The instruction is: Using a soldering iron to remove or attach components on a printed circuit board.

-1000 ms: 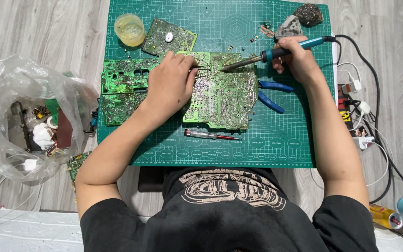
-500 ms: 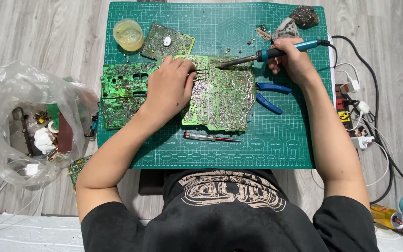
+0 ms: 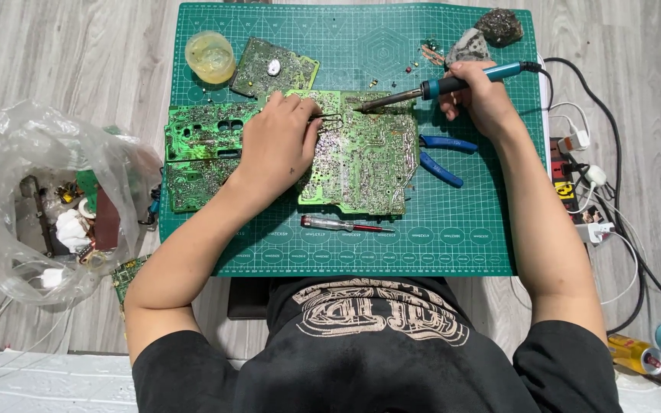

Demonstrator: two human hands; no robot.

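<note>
Green circuit board (image 3: 361, 153) part-hidden under left hand (image 3: 277, 145); right hand (image 3: 480, 95) grips soldering iron (image 3: 437, 82)

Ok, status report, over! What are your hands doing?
Left hand pressing large green circuit board. Right hand holding blue-handled soldering iron, tip on board's top edge. Blue-handled pliers lying beside board.

cutting mat (image 3: 468, 222): dark green, pale grid lines | circuit board (image 3: 365, 160): bright green, silvery solder dots | soldering iron (image 3: 453, 80): teal-blue handle, 1 o'clock | pliers (image 3: 441, 157): blue grips | screwdriver (image 3: 346, 224): clear and red | round tub (image 3: 210, 56): yellowish, 11 o'clock | floor (image 3: 63, 53): grey wood grain | shirt (image 3: 376, 359): black, tan print, 6 o'clock
</note>
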